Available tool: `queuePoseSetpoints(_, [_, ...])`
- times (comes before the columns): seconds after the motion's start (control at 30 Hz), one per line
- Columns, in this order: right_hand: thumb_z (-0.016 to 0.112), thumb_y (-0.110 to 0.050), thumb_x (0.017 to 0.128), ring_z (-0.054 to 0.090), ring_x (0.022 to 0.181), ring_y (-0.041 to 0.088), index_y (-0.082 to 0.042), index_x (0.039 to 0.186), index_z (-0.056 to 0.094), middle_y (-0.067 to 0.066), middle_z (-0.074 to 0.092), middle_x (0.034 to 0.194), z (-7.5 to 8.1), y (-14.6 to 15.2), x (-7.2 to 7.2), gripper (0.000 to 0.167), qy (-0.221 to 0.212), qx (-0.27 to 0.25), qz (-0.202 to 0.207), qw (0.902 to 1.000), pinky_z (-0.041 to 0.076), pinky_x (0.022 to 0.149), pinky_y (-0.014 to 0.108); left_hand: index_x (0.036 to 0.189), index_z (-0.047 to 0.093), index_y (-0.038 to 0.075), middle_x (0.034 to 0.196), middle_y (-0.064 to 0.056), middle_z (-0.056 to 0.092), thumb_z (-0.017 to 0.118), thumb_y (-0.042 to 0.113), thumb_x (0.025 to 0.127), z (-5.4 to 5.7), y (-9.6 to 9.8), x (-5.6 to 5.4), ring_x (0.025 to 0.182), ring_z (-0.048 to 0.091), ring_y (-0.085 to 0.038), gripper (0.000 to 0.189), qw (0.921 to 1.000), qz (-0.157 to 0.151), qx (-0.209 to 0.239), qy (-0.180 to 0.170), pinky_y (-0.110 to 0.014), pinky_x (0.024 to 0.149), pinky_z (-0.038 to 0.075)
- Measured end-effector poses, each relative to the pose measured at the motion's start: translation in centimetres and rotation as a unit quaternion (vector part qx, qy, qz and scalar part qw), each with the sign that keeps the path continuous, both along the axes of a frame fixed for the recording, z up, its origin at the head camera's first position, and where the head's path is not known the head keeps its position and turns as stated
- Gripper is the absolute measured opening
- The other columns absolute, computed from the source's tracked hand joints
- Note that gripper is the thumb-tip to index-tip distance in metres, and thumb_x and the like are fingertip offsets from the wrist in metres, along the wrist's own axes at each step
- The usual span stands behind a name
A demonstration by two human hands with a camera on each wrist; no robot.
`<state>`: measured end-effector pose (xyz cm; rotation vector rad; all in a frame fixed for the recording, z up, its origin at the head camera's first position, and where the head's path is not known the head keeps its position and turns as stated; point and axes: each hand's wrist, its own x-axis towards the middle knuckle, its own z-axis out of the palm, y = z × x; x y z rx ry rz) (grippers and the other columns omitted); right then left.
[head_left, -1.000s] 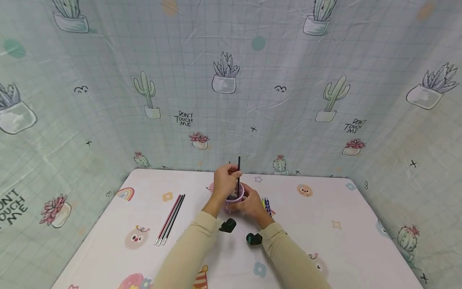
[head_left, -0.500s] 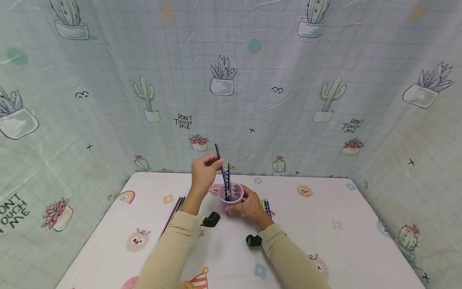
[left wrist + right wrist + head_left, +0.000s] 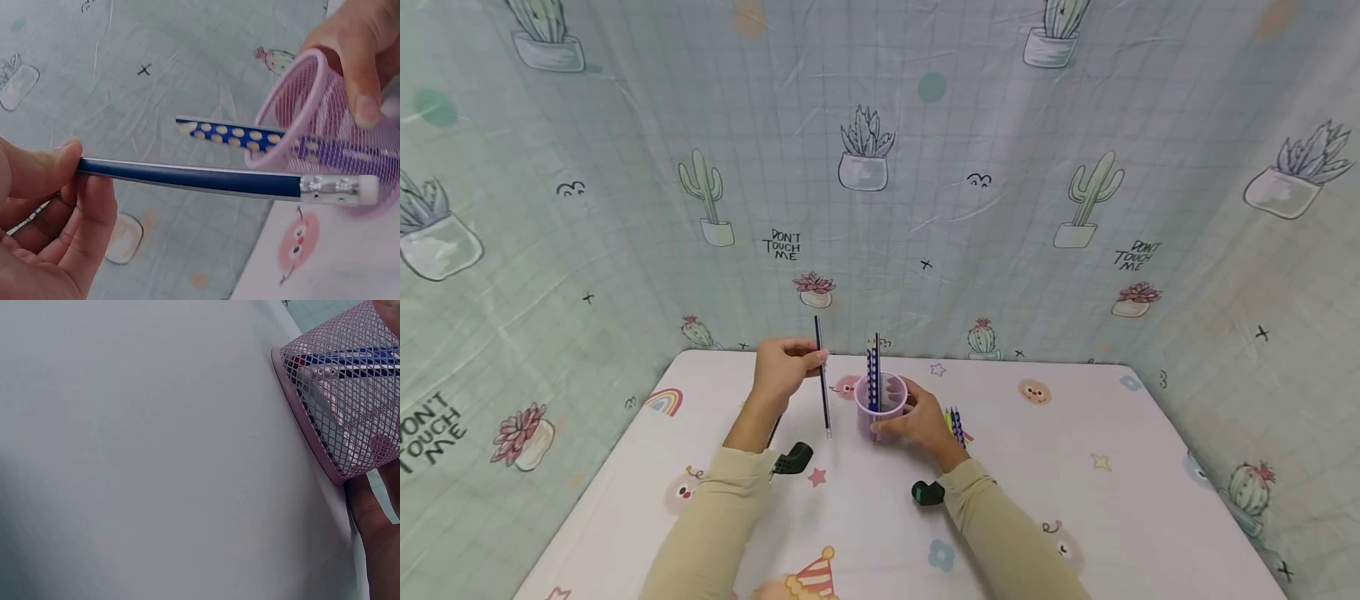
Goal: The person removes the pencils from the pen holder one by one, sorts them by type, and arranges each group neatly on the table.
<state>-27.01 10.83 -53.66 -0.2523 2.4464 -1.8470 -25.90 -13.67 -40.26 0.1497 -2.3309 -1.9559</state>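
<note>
My left hand (image 3: 781,367) pinches a dark blue pencil (image 3: 822,383) near its upper part between thumb and fingertips. The pencil stands nearly upright, its white eraser end (image 3: 369,189) downward, left of the pink mesh pencil cup (image 3: 867,427) and apart from it. Around the cup's right side curls my right hand (image 3: 925,421), thumb across the front wall. Inside the cup stand blue pencils with pale spots (image 3: 240,134) and a dark one beside them, leaning to the left side. Mesh partly veils their lower ends in the right wrist view.
More pencils (image 3: 955,425), yellow-green and blue, lie right of the cup, partly behind my right hand. A dark pencil (image 3: 776,428) shows beside my left wrist; my left arm hides the rest there. A printed cloth (image 3: 925,217) hangs behind the white table (image 3: 1037,467).
My left hand has lifted the dark blue pencil out of the cup and carried it left. The spotted pencils in the cup have come into view. My right hand keeps its hold on the cup.
</note>
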Motion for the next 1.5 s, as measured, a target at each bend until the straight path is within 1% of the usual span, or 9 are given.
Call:
queuePoseSetpoints(0.23, [0.099, -0.016, 0.068, 0.059, 0.138, 0.033, -0.017, 0.153, 0.052, 0.009, 0.062, 0.148, 0.2, -0.1, 0.1, 0.098, -0.010, 0.005, -0.001, 0.9999, 0.049, 0.116, 0.049, 0.114, 0.072, -0.007, 0.100, -0.009, 0.077, 0.076, 0.006, 0.094, -2.2, -2.8, -0.2, 0.085, 0.076, -0.014, 0.024, 0.9992, -0.013, -0.019, -0.034, -0.025, 0.076, 0.065])
queuePoseSetpoints(0.37, [0.099, -0.016, 0.067, 0.057, 0.140, 0.034, -0.017, 0.153, 0.051, 0.008, 0.061, 0.149, 0.2, -0.1, 0.1, 0.099, -0.013, 0.006, -0.002, 0.9999, 0.048, 0.117, 0.050, 0.113, 0.071, -0.007, 0.100, -0.010, 0.077, 0.076, 0.006, 0.094, -3.6, -4.0, -0.3, 0.087, 0.076, -0.015, 0.024, 0.9976, -0.027, -0.020, -0.060, -0.027, 0.078, 0.066])
queuePoseSetpoints(0.67, [0.100, -0.015, 0.066, 0.059, 0.137, 0.034, -0.014, 0.152, 0.052, 0.011, 0.062, 0.147, 0.3, 0.0, 0.0, 0.098, -0.006, 0.008, -0.005, 0.9999, 0.050, 0.116, 0.049, 0.120, 0.071, -0.007, 0.101, -0.010, 0.078, 0.078, 0.007, 0.093, -5.6, -5.8, -0.4, 0.082, 0.074, -0.012, 0.032, 0.9906, -0.029, -0.045, -0.126, -0.023, 0.072, 0.064])
queuePoseSetpoints(0.83, [0.100, -0.016, 0.065, 0.059, 0.137, 0.034, -0.015, 0.152, 0.053, 0.010, 0.063, 0.147, 0.3, 0.0, -0.1, 0.098, -0.005, 0.011, -0.009, 0.9999, 0.050, 0.116, 0.049, 0.123, 0.069, -0.010, 0.095, -0.007, 0.077, 0.078, 0.008, 0.092, -6.4, -6.8, -0.4, 0.075, 0.071, -0.009, 0.037, 0.9883, -0.039, -0.055, -0.136, -0.022, 0.069, 0.064])
queuePoseSetpoints(1.0, [0.100, -0.016, 0.065, 0.059, 0.138, 0.034, -0.015, 0.152, 0.053, 0.009, 0.063, 0.147, 0.2, 0.0, -0.2, 0.099, -0.015, 0.003, -0.011, 0.9998, 0.049, 0.116, 0.049, 0.124, 0.069, -0.008, 0.098, -0.010, 0.076, 0.079, 0.007, 0.091, -7.3, -7.6, -0.2, 0.074, 0.071, -0.011, 0.038, 0.9867, -0.037, -0.065, -0.144, -0.024, 0.069, 0.064])
queuePoseSetpoints(1.17, [0.100, -0.014, 0.065, 0.060, 0.136, 0.035, -0.014, 0.151, 0.054, 0.011, 0.064, 0.145, 0.1, -0.1, 0.0, 0.098, -0.004, -0.003, -0.007, 1.0000, 0.050, 0.115, 0.049, 0.120, 0.071, -0.009, 0.097, -0.012, 0.076, 0.081, 0.006, 0.089, -8.1, -7.8, 0.1, 0.072, 0.070, -0.010, 0.036, 0.9865, -0.030, -0.071, -0.144, -0.024, 0.067, 0.064])
queuePoseSetpoints(1.3, [0.100, -0.015, 0.065, 0.059, 0.138, 0.034, -0.015, 0.152, 0.054, 0.010, 0.063, 0.147, 0.2, -0.1, 0.1, 0.099, -0.011, 0.002, -0.008, 0.9999, 0.049, 0.116, 0.049, 0.115, 0.072, -0.011, 0.093, -0.010, 0.077, 0.082, 0.003, 0.087, -8.6, -7.9, 0.2, 0.070, 0.070, -0.009, 0.033, 0.9854, -0.031, -0.075, -0.150, -0.024, 0.066, 0.064])
queuePoseSetpoints(1.37, [0.100, -0.015, 0.065, 0.058, 0.139, 0.034, -0.016, 0.152, 0.053, 0.009, 0.062, 0.148, 0.2, -0.2, 0.1, 0.099, -0.017, 0.004, -0.011, 0.9998, 0.048, 0.117, 0.050, 0.113, 0.073, -0.012, 0.094, -0.012, 0.077, 0.082, 0.003, 0.086, -8.8, -8.0, 0.2, 0.070, 0.070, -0.009, 0.032, 0.9849, -0.034, -0.078, -0.151, -0.025, 0.066, 0.064])
queuePoseSetpoints(1.5, [0.100, -0.015, 0.066, 0.057, 0.140, 0.035, -0.017, 0.153, 0.052, 0.009, 0.061, 0.149, 0.4, -0.2, 0.2, 0.099, -0.018, 0.004, -0.010, 0.9998, 0.048, 0.118, 0.050, 0.109, 0.074, -0.010, 0.100, -0.015, 0.076, 0.082, 0.003, 0.086, -9.2, -8.3, 0.3, 0.070, 0.070, -0.010, 0.028, 0.9837, -0.024, -0.087, -0.155, -0.026, 0.066, 0.064])
